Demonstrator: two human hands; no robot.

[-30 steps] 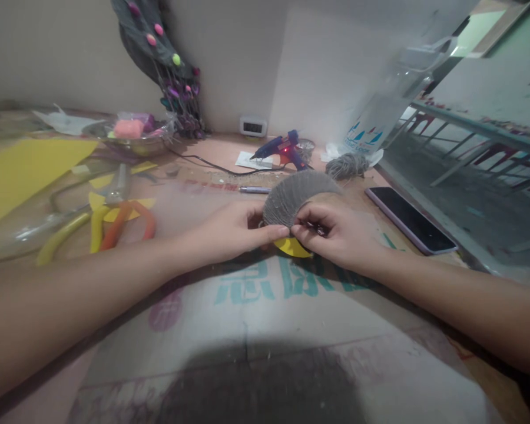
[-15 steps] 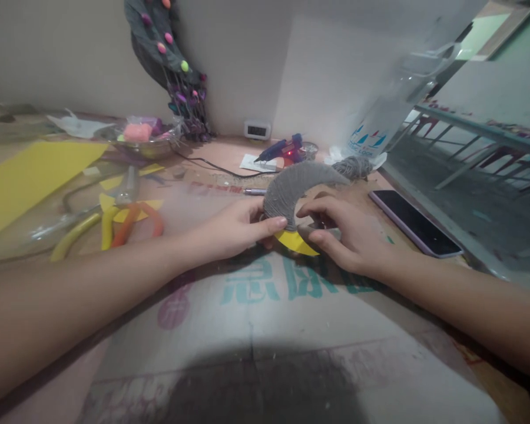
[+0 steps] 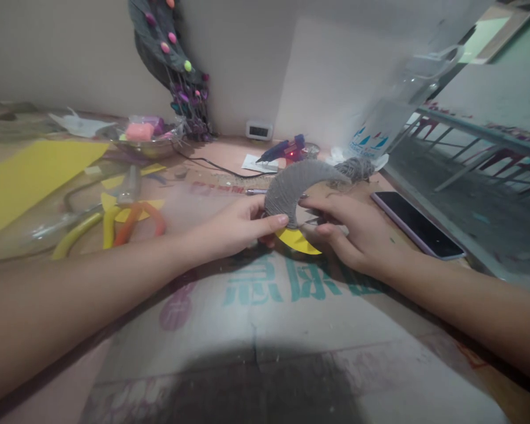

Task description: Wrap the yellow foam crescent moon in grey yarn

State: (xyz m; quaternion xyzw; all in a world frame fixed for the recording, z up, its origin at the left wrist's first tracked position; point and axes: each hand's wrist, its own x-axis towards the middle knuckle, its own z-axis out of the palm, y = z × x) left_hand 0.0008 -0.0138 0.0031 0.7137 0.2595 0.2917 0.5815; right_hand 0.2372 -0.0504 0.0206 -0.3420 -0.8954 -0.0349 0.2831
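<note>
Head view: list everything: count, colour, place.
Wrapped crescent: 1, grey, centre.
Small piece: 1, yellow, below crescent.
Blurry object: 1, dark, right of crescent.
Pen: 1, silvery, behind crescent.
Glue gun: 1, blue, near wall.
Paper slip: 1, white, below gun.
Display: 1, white, by wall.
Bottle: 1, clear, right rear.
Yarn: 1, grey, beside bottle.
Phone: 1, black, lilac edge, right.
Plier handles: 4, two yellow, two orange, left.
Scraps: several, yellow, by handles.
Large sheet: 1, yellow, left.
Bowl: 1, metallic, left, pink block inside.
Beaded hanging: 1, grey, left wall.
Printed sheet: 1, whitish, front.
Far table: 1, grey, right.
Left hand: 1, on crescent.
Right hand: 1, beside crescent.
</note>
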